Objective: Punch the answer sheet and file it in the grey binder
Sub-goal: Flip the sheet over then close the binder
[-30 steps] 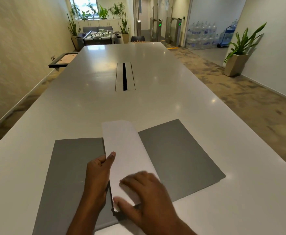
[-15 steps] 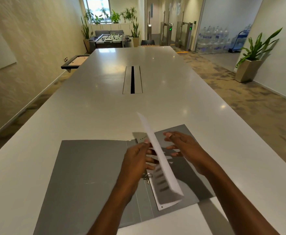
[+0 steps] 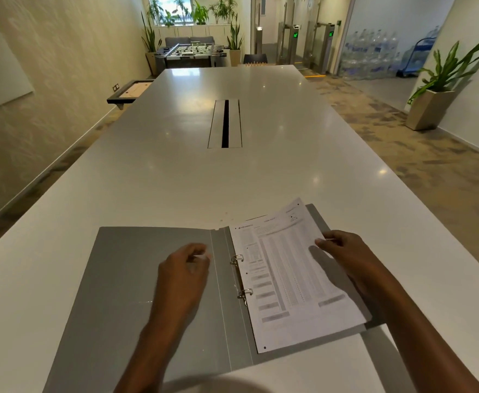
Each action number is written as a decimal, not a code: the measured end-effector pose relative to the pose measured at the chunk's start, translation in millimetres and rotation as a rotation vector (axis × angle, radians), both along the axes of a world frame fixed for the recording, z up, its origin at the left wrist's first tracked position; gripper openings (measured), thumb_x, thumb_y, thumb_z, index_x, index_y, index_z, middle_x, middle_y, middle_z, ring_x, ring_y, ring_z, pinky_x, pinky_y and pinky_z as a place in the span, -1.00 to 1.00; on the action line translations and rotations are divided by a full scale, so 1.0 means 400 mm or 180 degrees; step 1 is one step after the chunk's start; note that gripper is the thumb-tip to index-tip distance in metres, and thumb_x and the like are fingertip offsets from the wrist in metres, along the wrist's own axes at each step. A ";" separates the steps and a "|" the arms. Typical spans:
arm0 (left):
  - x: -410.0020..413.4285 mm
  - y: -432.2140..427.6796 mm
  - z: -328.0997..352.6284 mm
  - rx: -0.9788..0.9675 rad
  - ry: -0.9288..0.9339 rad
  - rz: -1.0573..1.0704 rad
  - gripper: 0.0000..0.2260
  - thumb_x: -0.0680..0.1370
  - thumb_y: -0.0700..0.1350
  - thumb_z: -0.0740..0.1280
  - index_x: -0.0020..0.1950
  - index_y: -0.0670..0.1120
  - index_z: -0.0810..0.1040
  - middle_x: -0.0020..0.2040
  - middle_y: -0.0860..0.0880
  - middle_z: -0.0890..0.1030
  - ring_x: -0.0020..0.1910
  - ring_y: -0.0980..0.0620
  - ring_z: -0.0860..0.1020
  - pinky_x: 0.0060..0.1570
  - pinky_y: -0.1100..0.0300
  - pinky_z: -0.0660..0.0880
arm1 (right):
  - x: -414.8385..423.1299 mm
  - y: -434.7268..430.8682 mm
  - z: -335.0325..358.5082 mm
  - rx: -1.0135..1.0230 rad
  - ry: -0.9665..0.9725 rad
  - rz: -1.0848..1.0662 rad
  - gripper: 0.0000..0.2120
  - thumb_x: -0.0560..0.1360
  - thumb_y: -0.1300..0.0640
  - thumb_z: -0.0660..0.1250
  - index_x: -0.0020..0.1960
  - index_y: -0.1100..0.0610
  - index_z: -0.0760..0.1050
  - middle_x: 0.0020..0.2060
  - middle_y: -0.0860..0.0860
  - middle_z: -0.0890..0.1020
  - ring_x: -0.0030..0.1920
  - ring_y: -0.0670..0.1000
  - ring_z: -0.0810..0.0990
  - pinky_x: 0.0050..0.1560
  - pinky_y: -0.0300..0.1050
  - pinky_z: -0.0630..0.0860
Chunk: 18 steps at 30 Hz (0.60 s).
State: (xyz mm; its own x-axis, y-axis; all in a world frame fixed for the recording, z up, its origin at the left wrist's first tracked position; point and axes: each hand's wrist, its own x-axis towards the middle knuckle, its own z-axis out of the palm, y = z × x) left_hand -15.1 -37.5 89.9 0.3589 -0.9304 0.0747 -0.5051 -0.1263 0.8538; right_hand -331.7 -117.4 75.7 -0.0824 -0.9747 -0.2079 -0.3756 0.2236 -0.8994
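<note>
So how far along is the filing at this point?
Nearly done. The answer sheet lies printed side up on the right half of the open grey binder, its edge at the two rings. The right hand rests on the sheet; the left hand hovers over the left cover. Closing the binder remains.

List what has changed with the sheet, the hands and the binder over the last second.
The answer sheet has swung from on edge to flat, printed side up, on the right half of the grey binder, beside the rings. The left hand has let go and hovers over the left cover; the right hand now rests at the sheet's right edge. The binder stays open on the table.
</note>
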 end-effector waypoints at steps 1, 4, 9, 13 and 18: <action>0.026 0.004 0.002 -0.0007 -0.0108 0.0086 -0.78 0.62 -0.12 0.41 0.25 -0.03 0.68 0.09 0.00 0.72 -0.06 0.20 0.65 -0.14 0.45 0.45 | -0.012 0.000 -0.017 -0.0055 0.0046 -0.0097 -0.88 0.57 0.14 0.43 0.10 0.08 0.66 -0.02 0.04 0.75 -0.04 -0.04 0.70 -0.16 -0.22 0.52; 0.122 0.011 0.017 0.0093 -0.0427 0.0343 -0.75 0.61 -0.16 0.41 0.29 -0.11 0.67 0.16 -0.11 0.71 -0.01 0.04 0.61 -0.09 0.34 0.45 | -0.032 0.002 -0.059 -0.0255 0.0304 -0.0271 -0.83 0.54 0.27 0.43 0.12 0.15 0.70 -0.07 0.06 0.75 -0.06 -0.01 0.71 -0.15 -0.25 0.53; 0.279 0.047 0.038 0.0420 -0.1522 0.0671 -0.68 0.60 -0.13 0.44 0.31 -0.25 0.63 0.29 -0.29 0.65 0.28 -0.30 0.58 0.35 -0.15 0.44 | -0.032 -0.005 -0.088 -0.0447 0.0382 -0.0384 -0.79 0.52 0.35 0.44 0.13 0.22 0.70 -0.13 0.03 0.74 -0.11 -0.09 0.70 -0.08 -0.27 0.56; 0.353 0.098 0.039 0.0872 -0.1583 0.1140 -0.46 0.60 0.04 0.42 0.46 -0.27 0.49 0.41 -0.38 0.52 0.39 -0.44 0.47 0.37 -0.33 0.40 | -0.030 -0.013 -0.098 -0.0487 0.0363 -0.0335 -0.77 0.53 0.34 0.44 0.16 0.21 0.70 -0.08 0.05 0.75 -0.08 -0.09 0.71 -0.02 -0.22 0.61; 0.434 0.131 0.024 0.1105 -0.0767 0.1152 -0.51 0.58 0.14 0.42 0.37 -0.16 0.59 0.15 -0.26 0.71 0.12 -0.34 0.66 0.24 -0.29 0.55 | -0.044 -0.010 -0.106 -0.0575 0.0670 -0.0339 -0.74 0.55 0.23 0.45 0.23 0.19 0.65 -0.02 0.02 0.72 -0.07 -0.04 0.69 -0.01 -0.17 0.62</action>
